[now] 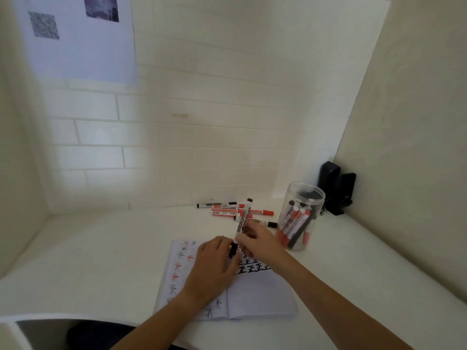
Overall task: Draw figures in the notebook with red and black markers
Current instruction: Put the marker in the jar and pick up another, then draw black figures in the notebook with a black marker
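Soft, dim, even light; a brighter patch falls on the tiled wall (101,152) toward nine o'clock. Wide-angle bending curves edges. Both hands look slightly motion-blurred; the poster (75,36) at eleven o'clock is unsharp.

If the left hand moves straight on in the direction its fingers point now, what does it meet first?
Most likely the black marker that both hands hold over the notebook; the left hand points up and right at the right hand. Depth is unclear.
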The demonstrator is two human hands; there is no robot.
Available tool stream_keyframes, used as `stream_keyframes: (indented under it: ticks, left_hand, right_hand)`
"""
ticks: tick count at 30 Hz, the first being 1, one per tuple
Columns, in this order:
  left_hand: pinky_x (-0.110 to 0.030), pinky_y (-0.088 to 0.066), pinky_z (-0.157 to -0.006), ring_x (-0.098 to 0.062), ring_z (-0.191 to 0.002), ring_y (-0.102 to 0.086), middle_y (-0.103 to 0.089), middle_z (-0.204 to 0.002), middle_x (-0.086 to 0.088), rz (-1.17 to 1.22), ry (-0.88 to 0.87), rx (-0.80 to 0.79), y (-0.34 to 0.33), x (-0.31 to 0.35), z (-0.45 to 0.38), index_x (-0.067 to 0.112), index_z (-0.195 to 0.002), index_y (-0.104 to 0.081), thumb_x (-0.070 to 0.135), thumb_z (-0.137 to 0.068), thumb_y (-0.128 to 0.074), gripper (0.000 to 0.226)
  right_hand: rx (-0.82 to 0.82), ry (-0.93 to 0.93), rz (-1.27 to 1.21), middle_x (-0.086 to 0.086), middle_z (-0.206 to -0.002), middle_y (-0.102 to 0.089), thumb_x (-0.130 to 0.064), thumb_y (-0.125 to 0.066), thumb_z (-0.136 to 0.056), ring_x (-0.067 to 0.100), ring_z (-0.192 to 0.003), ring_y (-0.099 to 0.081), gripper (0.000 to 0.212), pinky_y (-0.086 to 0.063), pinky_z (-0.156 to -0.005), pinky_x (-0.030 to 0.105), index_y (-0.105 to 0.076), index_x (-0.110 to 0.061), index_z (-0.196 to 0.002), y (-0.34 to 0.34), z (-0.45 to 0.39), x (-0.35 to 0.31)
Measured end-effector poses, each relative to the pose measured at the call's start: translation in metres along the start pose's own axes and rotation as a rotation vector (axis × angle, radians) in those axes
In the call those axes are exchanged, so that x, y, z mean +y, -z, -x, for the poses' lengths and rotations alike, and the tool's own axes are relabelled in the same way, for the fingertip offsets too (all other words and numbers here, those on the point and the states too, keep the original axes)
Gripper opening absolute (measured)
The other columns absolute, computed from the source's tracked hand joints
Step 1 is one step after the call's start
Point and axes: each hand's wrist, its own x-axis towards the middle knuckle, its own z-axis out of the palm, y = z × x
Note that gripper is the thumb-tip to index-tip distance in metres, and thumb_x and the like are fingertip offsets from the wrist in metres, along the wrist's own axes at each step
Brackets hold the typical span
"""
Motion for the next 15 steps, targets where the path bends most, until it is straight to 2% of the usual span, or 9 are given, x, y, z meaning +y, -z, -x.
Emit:
stream_keyframes:
  ticks: [1,3,6,8,11,15]
  left_hand:
    - [-0.025,-0.036,-0.090,0.002,-0.092,-0.045,-0.050,-0.098,0.020,-0.007,-0.035,0.027,0.000,-0.001,0.000,0.035,-0.106,-0.051,0.045,-0.104,-0.039,0.016]
    - [-0.023,-0.033,-0.081,0.000,-0.080,-0.039,-0.045,-0.089,0.020,-0.032,-0.077,0.055,-0.001,-0.002,0.001,0.031,-0.098,-0.050,0.039,-0.105,-0.040,0.015]
    - [-0.023,-0.032,-0.080,-0.001,-0.083,-0.037,-0.045,-0.092,0.019,-0.086,-0.092,0.060,-0.001,-0.005,0.002,0.028,-0.101,-0.054,0.041,-0.105,-0.038,0.022]
    - [-0.022,-0.033,-0.081,-0.001,-0.086,-0.038,-0.050,-0.097,0.016,-0.103,-0.084,0.051,-0.002,-0.005,0.003,0.028,-0.106,-0.056,0.044,-0.104,-0.037,0.025]
    - [-0.023,-0.039,-0.080,-0.003,-0.088,-0.042,-0.051,-0.098,0.016,-0.058,-0.085,0.045,-0.001,-0.003,0.003,0.029,-0.107,-0.055,0.044,-0.105,-0.038,0.023]
    - [-0.026,-0.043,-0.079,-0.004,-0.087,-0.048,-0.054,-0.096,0.016,0.050,-0.085,0.005,0.003,-0.001,0.003,0.029,-0.107,-0.055,0.048,-0.107,-0.033,0.029]
  right_hand:
    - [-0.051,-0.022,-0.100,0.001,-0.080,-0.070,-0.015,-0.063,-0.096,0.014,-0.062,-0.059,0.015,-0.049,-0.055,0.025,-0.063,-0.010,-0.110,0.000,0.010,0.001]
    - [-0.091,-0.045,-0.245,0.005,-0.083,-0.071,-0.014,-0.065,-0.097,0.019,-0.066,-0.060,0.016,-0.049,-0.057,0.027,-0.063,-0.005,-0.110,0.002,0.024,0.007]
    - [0.013,-0.057,-0.456,0.009,-0.086,-0.069,-0.017,-0.068,-0.098,0.021,-0.070,-0.060,0.014,-0.050,-0.061,0.030,-0.065,-0.005,-0.103,0.012,0.034,0.022]
    - [0.063,-0.074,-0.563,0.012,-0.079,-0.064,-0.010,-0.068,-0.097,0.022,-0.068,-0.057,0.009,-0.049,-0.060,0.030,-0.062,-0.003,-0.096,0.020,0.037,0.030]
    - [-0.010,-0.093,-0.684,0.016,-0.081,-0.063,0.000,-0.067,-0.094,0.022,-0.067,-0.057,0.013,-0.050,-0.061,0.031,-0.055,-0.005,-0.092,0.027,0.040,0.040]
    - [-0.113,-0.109,-0.852,0.019,-0.085,-0.063,-0.008,-0.073,-0.085,0.023,-0.068,-0.057,0.015,-0.050,-0.060,0.030,-0.059,-0.006,-0.090,0.031,0.046,0.051]
